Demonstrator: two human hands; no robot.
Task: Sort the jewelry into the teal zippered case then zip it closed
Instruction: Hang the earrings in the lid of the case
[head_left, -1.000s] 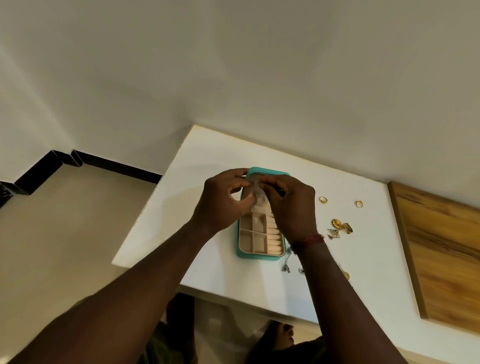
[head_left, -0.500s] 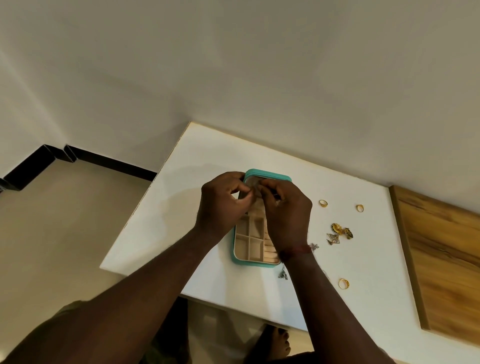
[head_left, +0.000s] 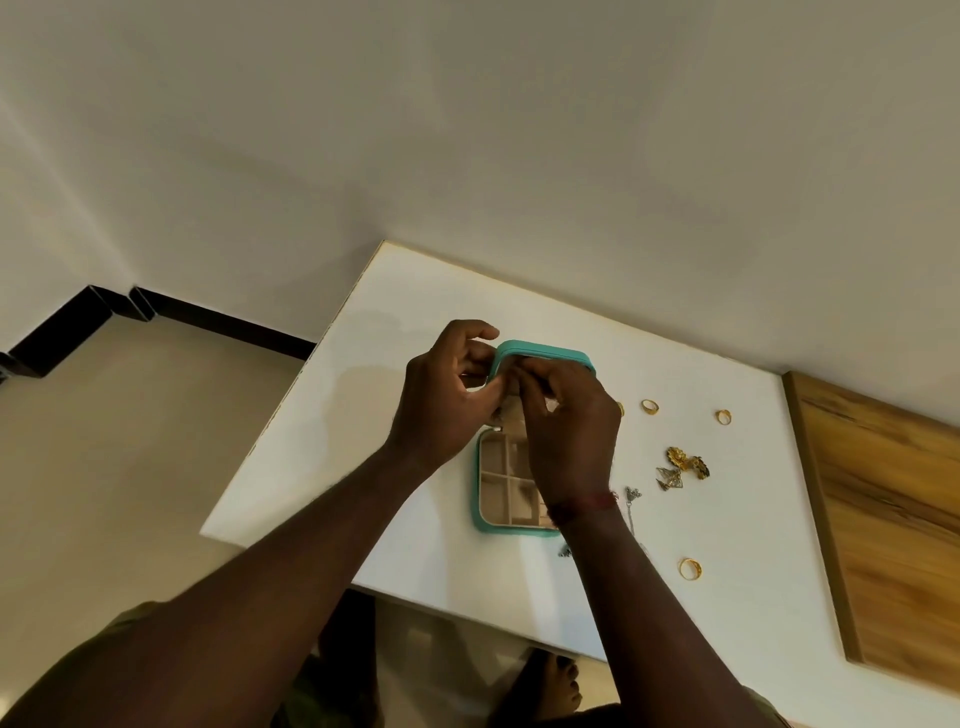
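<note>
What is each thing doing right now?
case: open, lid up, unzipped.
left grip: pinching a tiny thing, mostly hidden, over the case.
right grip: pinching it too.
rings: loose on table.
gold earrings: loose on table.
silver chain: lying by right wrist.

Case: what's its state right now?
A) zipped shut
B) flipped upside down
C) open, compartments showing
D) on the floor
C: the case lies open on the table, with its beige compartments in plain view.
</note>
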